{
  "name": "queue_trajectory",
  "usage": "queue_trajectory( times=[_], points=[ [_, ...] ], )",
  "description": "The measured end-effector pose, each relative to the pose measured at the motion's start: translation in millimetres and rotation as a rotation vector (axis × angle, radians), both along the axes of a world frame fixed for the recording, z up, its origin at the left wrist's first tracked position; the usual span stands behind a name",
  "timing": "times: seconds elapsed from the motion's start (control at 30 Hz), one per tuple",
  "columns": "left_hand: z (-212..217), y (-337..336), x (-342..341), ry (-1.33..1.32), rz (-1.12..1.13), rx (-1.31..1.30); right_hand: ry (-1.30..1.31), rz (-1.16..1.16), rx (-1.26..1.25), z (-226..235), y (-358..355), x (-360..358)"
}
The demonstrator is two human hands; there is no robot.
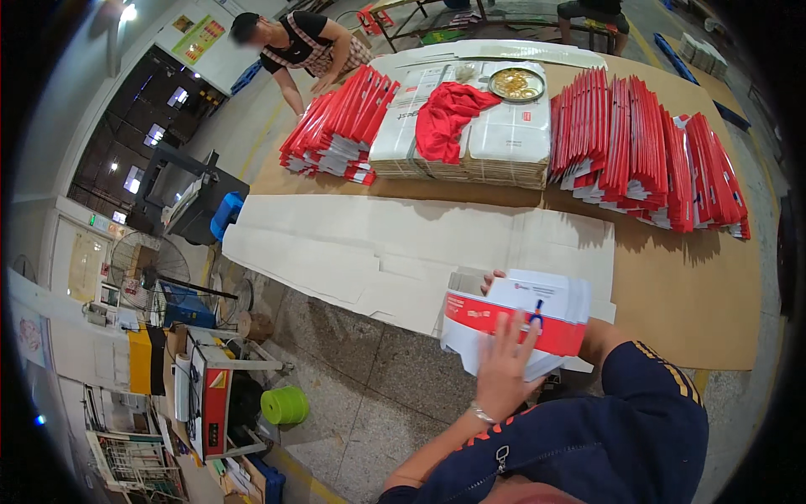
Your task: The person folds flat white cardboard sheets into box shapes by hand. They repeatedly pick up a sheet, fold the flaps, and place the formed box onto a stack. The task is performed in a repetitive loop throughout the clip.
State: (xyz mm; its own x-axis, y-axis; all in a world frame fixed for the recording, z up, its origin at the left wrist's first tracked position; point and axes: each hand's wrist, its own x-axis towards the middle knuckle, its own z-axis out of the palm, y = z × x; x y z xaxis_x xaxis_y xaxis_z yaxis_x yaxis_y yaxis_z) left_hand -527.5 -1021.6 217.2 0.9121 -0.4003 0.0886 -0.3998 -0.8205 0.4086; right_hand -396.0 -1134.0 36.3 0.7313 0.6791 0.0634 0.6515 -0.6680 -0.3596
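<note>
I have a bundle of flat white-and-red printed cartons (470,312) tilted up above the near edge of the table. My left hand (506,363), with a bracelet at the wrist, lies against its near face, fingers stretched out and apart. From the right, my right arm passes behind the bundle. Only the fingertips of my right hand (493,282) show, curled over the far edge; the rest of that hand is hidden. White cardboard sheets (319,244) lie flat on the table just beyond the bundle.
Red-and-white folded cartons stand in rows at the right (625,143) and left (340,126). Between them sits a wrapped stack (512,139) bearing a red cloth (449,118) and a round tin of rubber bands (516,84). A co-worker (306,46) leans in at the far left.
</note>
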Motion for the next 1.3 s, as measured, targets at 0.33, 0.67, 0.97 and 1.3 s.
queue_trajectory(
  times=[0.33, 0.67, 0.97, 1.3],
  points=[
    [-91, 316, 103, 0.575, 0.126, -1.784, -0.018, -0.036, -0.101, -6, 5, -2],
    [-163, 343, 149, 0.356, 0.603, -1.563, 0.075, -0.067, -0.195, -3, 16, -3],
    [-62, 253, 117, 0.041, 0.718, -0.899, 0.037, 0.076, -0.069, -15, 20, -22],
    [-39, -30, 6, -0.147, -0.214, 0.320, -0.059, 0.098, 0.280, -58, -12, -27]
  ],
)
